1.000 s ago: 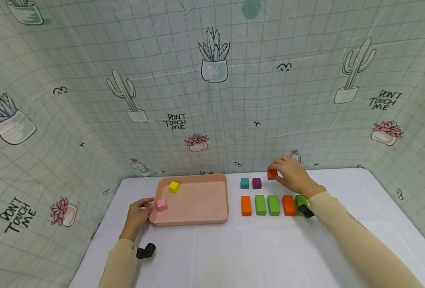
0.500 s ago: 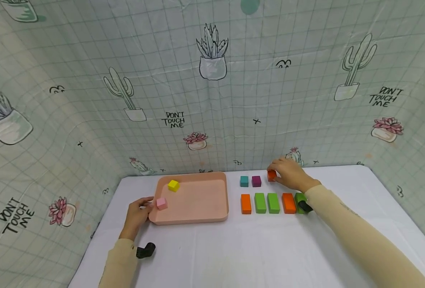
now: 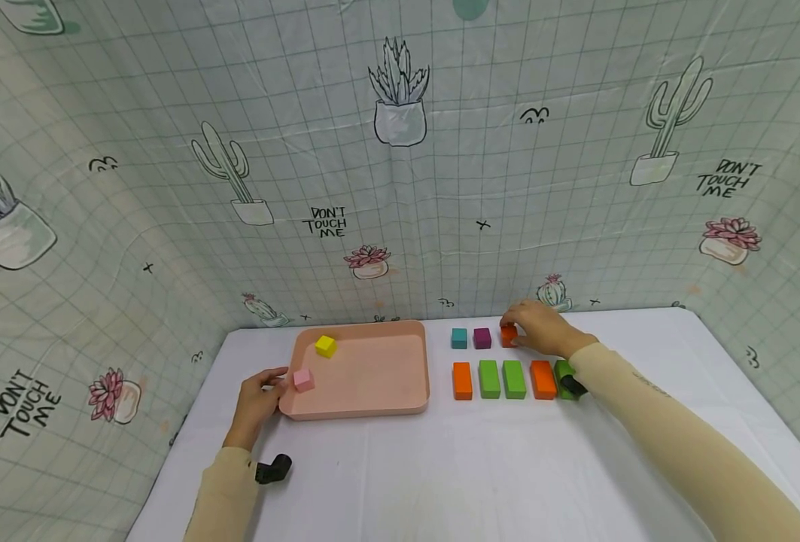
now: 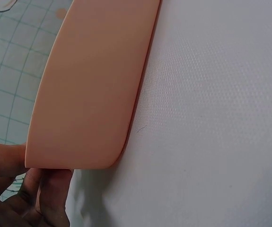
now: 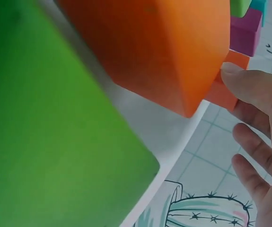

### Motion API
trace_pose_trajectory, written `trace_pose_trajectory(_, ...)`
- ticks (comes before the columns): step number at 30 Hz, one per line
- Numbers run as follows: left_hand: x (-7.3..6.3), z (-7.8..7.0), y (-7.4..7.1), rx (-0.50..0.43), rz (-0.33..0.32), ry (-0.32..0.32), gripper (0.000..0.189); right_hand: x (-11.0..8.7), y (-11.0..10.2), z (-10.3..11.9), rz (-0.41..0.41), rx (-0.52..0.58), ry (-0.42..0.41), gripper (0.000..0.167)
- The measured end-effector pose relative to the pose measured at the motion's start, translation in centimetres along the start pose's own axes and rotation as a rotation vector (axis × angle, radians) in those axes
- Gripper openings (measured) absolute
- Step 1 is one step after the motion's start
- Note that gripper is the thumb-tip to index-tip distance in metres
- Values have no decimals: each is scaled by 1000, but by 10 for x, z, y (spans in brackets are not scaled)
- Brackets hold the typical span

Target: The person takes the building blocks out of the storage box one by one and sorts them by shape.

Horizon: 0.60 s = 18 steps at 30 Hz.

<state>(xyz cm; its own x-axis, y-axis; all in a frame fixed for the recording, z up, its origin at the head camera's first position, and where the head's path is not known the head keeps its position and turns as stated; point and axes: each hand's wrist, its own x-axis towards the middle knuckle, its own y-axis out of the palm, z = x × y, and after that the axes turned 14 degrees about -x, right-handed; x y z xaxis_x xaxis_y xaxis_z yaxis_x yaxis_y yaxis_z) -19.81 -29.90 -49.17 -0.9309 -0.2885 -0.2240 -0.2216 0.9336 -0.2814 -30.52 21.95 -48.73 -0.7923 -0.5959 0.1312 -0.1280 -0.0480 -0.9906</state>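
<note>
My right hand (image 3: 543, 328) pinches a small orange cube (image 3: 508, 336) between thumb and index finger, at the end of a row with a purple cube (image 3: 482, 339) and a teal cube (image 3: 459, 339). In the right wrist view the other fingers spread loosely beside the orange cube (image 5: 221, 94). At the left, my left hand (image 3: 256, 403) holds the short side of a peach-coloured tray (image 3: 355, 412); the left wrist view has its fingers at the end of the tray wall (image 4: 93, 94). Inside the tray lie a yellow cube (image 3: 326, 346) and a pink cube (image 3: 303, 379).
In front of the cubes stands a row of blocks: an orange block (image 3: 463, 381), a green block (image 3: 489, 379), another green block (image 3: 515, 379), a second orange block (image 3: 543, 379) and a green block (image 3: 564, 375) partly under the right wrist. A patterned cloth (image 3: 440, 188) rises behind the white table (image 3: 400, 474).
The right hand has lowered the orange cube slightly and moved it a little left, towards the purple cube. The left hand keeps its place at the tray. The head view has tilted slightly.
</note>
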Motion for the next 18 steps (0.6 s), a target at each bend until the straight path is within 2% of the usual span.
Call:
trace_pose_trajectory(10,2,0,1,11,-4,1,36,-2,-4,-2,18,33,20,32)
trace_pose_trajectory(18,0,1,0,8,0,13,36,-12,-20,2,7,34,52,34)
